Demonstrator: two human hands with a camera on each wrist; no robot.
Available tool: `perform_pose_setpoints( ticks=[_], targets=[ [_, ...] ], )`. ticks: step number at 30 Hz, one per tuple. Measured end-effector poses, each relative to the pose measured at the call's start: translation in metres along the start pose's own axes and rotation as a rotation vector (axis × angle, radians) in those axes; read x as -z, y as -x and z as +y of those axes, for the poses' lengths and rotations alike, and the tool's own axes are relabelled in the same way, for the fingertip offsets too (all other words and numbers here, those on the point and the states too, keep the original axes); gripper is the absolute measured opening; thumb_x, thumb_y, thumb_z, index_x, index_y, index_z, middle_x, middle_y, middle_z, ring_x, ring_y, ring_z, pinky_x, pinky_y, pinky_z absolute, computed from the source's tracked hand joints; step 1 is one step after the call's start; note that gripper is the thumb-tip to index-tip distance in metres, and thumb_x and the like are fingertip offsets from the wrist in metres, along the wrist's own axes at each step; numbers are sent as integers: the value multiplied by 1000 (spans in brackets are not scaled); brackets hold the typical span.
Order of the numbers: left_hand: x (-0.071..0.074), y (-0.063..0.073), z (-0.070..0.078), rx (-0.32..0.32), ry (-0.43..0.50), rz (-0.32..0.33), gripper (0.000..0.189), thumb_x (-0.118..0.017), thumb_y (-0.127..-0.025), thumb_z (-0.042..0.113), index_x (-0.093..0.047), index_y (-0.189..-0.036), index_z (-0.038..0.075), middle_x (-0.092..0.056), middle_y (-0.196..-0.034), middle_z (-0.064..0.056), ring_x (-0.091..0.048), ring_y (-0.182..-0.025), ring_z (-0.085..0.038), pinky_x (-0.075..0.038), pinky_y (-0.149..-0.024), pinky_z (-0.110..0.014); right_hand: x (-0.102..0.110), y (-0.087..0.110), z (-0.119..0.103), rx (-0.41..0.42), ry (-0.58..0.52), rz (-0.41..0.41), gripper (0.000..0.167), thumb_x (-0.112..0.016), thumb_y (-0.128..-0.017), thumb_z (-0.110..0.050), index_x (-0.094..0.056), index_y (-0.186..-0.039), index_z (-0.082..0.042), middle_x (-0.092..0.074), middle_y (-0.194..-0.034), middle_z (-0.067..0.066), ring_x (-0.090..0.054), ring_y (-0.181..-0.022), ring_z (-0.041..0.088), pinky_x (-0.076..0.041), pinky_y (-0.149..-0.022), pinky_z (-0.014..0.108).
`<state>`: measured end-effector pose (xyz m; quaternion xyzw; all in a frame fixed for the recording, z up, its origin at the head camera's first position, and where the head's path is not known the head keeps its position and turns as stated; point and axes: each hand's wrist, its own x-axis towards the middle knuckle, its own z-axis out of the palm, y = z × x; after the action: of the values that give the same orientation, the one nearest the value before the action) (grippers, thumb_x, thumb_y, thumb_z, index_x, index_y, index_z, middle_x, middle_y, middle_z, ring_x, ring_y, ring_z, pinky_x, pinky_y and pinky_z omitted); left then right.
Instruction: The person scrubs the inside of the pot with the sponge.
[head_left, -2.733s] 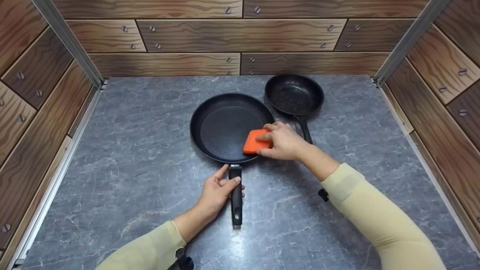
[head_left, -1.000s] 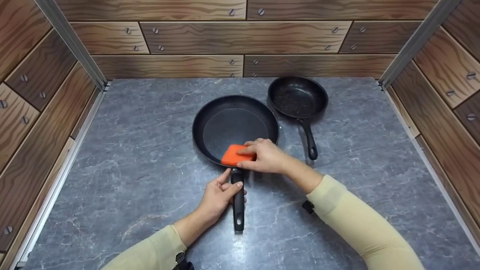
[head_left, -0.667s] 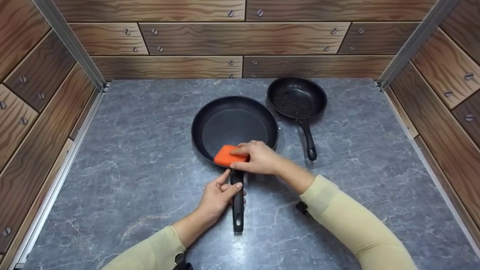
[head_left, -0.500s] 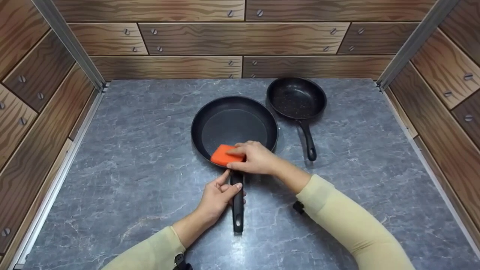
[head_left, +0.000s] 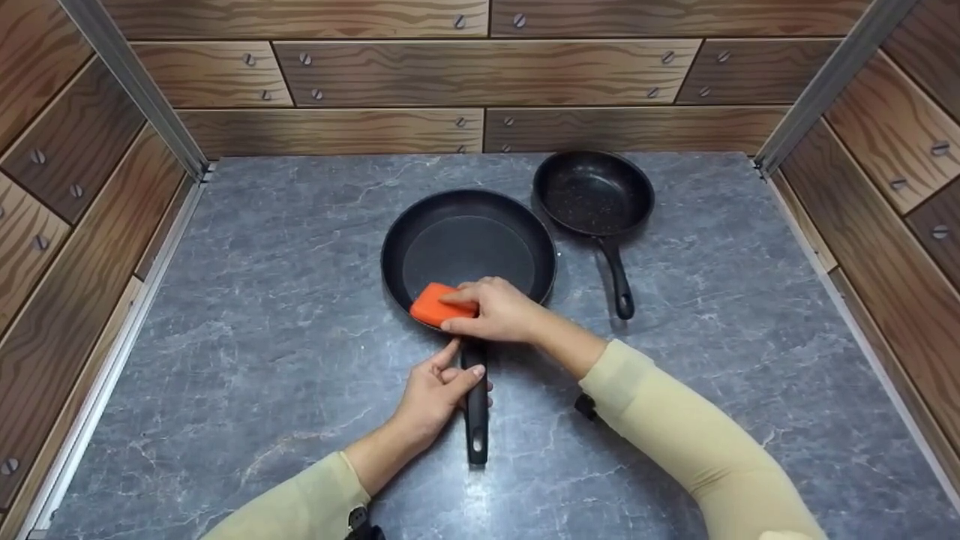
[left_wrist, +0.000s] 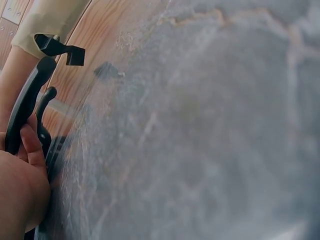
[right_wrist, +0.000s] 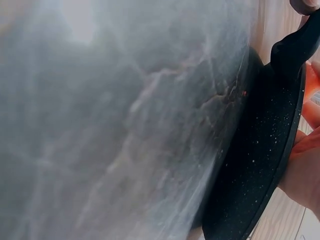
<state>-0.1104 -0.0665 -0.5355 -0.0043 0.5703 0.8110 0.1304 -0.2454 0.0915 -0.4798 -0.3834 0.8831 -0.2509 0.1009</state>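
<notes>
In the head view a large black frying pan [head_left: 469, 240] lies on the grey marbled tabletop, its handle [head_left: 477, 427] towards the person. The left hand [head_left: 435, 390] grips that handle near the pan's rim, thumb on top and index finger stretched to the base. An orange sponge [head_left: 435, 304] sits against the near left inside of the pan. The right hand [head_left: 499, 311] holds it from the right, thumb on the near side and fingers over it. The right wrist view shows the pan's speckled outer wall [right_wrist: 260, 155]; the left wrist view shows the left hand [left_wrist: 25, 185] around the handle [left_wrist: 30, 105].
A smaller black frying pan [head_left: 592, 195] stands behind and to the right, its handle [head_left: 619, 281] pointing forward. Wood-patterned panels [head_left: 480, 71] enclose the table at the back and both sides, with metal posts [head_left: 135, 82] at the corners.
The right hand has moved the sponge along the near inside of the large pan, from its right side to the left. The left hand keeps its grip on the handle.
</notes>
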Motion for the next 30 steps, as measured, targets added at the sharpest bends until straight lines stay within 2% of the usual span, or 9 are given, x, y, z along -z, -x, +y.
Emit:
perform_pose_setpoints(
  ticks=[8,14,22,30],
  targets=[
    [1,0,0,-13,-8,-3,83,-70,-102,6,-17,-164,-10,-78,-83,-15,-77,-69,-20,-64,-66,-30,-8,-16,-7,12,-33,14,57,-71,-99,-50,-67,-146,-18,-60,-148,22,-57,-136,40,-43,-116,52],
    [1,0,0,-18,-16,-17,82,-70,-102,6,-19,-163,-11,-78,-84,-16,-77,-70,-20,-64,-67,-29,-12,-30,-13,-6,-44,15,57,-70,-100,-50,-65,-148,-19,-60,-148,22,-59,-131,41,-44,-113,52],
    [0,-1,1,-11,-2,-18,83,-69,-102,6,-17,-164,-10,-78,-86,-17,-77,-69,-20,-63,-66,-28,-12,-45,-16,-41,-56,15,59,-65,-103,-53,-60,-152,-21,-62,-148,14,-58,-127,38,-42,-112,51],
    [1,-1,-1,-16,2,-16,85,-69,-102,6,-14,-164,-11,-78,-88,-19,-77,-69,-22,-64,-66,-29,-18,-61,-20,-73,-76,74,58,-65,-104,-49,-59,-153,-17,-64,-145,14,-62,-120,38,-48,-104,49]
  ],
)
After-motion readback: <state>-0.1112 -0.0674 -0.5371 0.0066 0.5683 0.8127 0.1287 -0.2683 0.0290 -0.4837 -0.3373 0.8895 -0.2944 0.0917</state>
